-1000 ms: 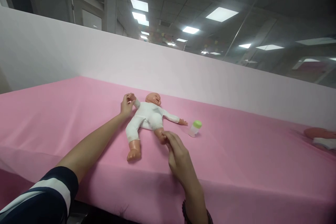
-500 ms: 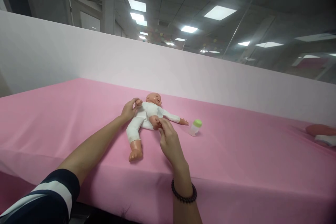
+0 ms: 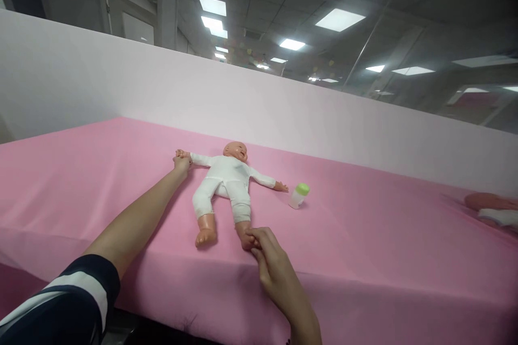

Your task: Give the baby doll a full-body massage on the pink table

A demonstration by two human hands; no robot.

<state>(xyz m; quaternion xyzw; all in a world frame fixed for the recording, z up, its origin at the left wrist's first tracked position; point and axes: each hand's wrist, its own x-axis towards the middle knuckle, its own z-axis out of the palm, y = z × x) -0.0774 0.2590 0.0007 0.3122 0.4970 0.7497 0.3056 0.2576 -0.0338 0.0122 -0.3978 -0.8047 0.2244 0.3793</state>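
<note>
A baby doll [image 3: 227, 172] in a white cloth suit lies on its back on the pink sheet [image 3: 364, 232], head toward the wall. Its arms stretch out to both sides and both legs point toward me. My left hand [image 3: 182, 164] is closed on the doll's hand at the left, the arm drawn out straight. With thumb and fingers, my right hand [image 3: 272, 259] pinches the doll's foot on the right side. Close to the doll's other hand stands a small baby bottle [image 3: 299, 196] with a green cap, touched by neither of my hands.
A white wall [image 3: 259, 102] rises behind the pink surface, with glass above it reflecting ceiling lights. At the far right edge lies a partly visible skin-coloured and white object [image 3: 491, 209]. The pink sheet hangs over the front edge near me.
My left hand has moved left, pulling the doll's arm out sideways. My right hand has come down toward me, straightening the doll's bent leg. The bottle stays in place.
</note>
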